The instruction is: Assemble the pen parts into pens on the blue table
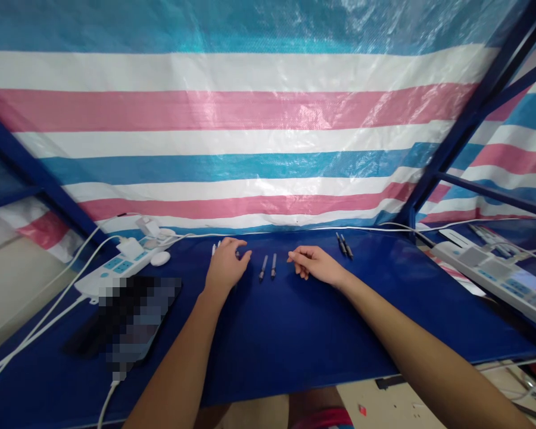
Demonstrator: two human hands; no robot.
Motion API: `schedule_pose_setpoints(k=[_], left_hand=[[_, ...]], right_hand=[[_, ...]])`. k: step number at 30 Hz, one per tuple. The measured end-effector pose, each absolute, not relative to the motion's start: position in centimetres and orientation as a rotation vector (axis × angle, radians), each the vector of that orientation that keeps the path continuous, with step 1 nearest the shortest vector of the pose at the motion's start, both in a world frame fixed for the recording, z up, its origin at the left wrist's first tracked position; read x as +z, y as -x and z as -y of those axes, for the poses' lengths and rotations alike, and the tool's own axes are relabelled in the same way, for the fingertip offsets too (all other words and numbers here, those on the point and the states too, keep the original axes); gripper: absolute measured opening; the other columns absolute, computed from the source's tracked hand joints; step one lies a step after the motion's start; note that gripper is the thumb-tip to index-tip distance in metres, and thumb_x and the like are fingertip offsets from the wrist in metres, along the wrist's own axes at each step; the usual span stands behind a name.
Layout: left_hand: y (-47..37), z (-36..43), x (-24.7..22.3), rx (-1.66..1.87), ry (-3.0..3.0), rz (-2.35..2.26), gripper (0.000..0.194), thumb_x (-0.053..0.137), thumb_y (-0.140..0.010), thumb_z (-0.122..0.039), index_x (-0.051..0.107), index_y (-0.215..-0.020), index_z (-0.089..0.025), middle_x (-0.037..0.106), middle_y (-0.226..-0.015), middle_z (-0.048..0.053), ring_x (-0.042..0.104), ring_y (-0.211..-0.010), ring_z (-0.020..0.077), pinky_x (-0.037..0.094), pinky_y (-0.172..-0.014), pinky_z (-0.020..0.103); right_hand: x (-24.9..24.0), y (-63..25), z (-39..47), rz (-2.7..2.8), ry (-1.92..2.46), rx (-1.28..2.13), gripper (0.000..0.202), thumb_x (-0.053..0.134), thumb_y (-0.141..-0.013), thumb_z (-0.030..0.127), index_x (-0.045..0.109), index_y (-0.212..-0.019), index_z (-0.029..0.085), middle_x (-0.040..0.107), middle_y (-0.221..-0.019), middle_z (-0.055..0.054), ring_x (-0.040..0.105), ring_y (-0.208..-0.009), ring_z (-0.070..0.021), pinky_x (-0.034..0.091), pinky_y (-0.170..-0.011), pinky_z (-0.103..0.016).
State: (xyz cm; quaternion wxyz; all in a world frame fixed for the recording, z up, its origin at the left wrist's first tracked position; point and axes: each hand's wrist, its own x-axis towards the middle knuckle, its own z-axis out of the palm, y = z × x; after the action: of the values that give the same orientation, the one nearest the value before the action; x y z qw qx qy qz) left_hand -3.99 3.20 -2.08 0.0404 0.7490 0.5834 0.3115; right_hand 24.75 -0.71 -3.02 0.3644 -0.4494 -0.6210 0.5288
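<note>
My left hand [227, 263] is over the back of the blue table, thumb and forefinger apart. A dark pen end [237, 255] shows in the gap between them; it is partly hidden, and I see no grip on it. White pen ends [215, 248] stick out behind this hand. Two pens with greyish clear barrels and dark ends, a left one [263, 268] and a right one [274, 266], lie side by side between my hands. To their right, my right hand [312, 263] has its fingers curled and thumb against the forefinger, with nothing visible in them. Black pens [344, 245] lie beyond it.
A white power strip [116, 265] with plugs and cables is at left, behind a blurred dark phone-like device [138, 328]. Another white power strip [495, 277] lies at right. Striped plastic sheeting [268, 113] and blue metal posts [464, 119] border the blue table [295, 339].
</note>
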Motion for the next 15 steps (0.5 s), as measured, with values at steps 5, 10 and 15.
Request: schedule_pose_setpoints(k=[5, 10, 15], left_hand=[[2.1, -1.7, -1.7, 0.819, -2.520, -1.497, 0.020, 0.069, -0.097, -0.035, 0.079, -0.110, -0.023, 0.078, -0.101, 0.008, 0.070, -0.105, 0.0315, 0.054, -0.097, 0.045], [0.8, -0.5, -1.7, 0.764, -2.597, -1.499, 0.026, 0.065, -0.098, -0.031, 0.077, -0.119, -0.020, 0.078, -0.104, 0.011, 0.067, -0.106, 0.0334, 0.053, -0.099, 0.049], [0.9, -0.7, -2.0, 0.667, -2.484, -1.595, 0.048, 0.070, -0.091, -0.022, 0.068, -0.139, -0.019, 0.077, -0.105, 0.009, 0.068, -0.108, 0.0313, 0.054, -0.097, 0.043]], right_hand=[[-2.2, -27.3, -0.3, 1.799, 1.526, 0.544, 0.026, 0.063, -0.103, 0.046, 0.069, -0.094, 0.022, 0.076, -0.082, -0.005, 0.070, -0.073, -0.0207, 0.050, -0.069, -0.031], [-1.3, -32.3, -1.2, 1.612, 2.141, 0.044, 0.021, 0.061, -0.104, 0.038, 0.069, -0.114, 0.022, 0.077, -0.111, -0.014, 0.075, -0.104, -0.0314, 0.053, -0.086, -0.038], [-1.8, -34.7, -0.8, 1.672, 2.389, 0.152, 0.037, 0.071, -0.098, 0.050, 0.070, -0.118, 0.018, 0.071, -0.122, -0.020, 0.073, -0.112, -0.0348, 0.055, -0.094, -0.044]])
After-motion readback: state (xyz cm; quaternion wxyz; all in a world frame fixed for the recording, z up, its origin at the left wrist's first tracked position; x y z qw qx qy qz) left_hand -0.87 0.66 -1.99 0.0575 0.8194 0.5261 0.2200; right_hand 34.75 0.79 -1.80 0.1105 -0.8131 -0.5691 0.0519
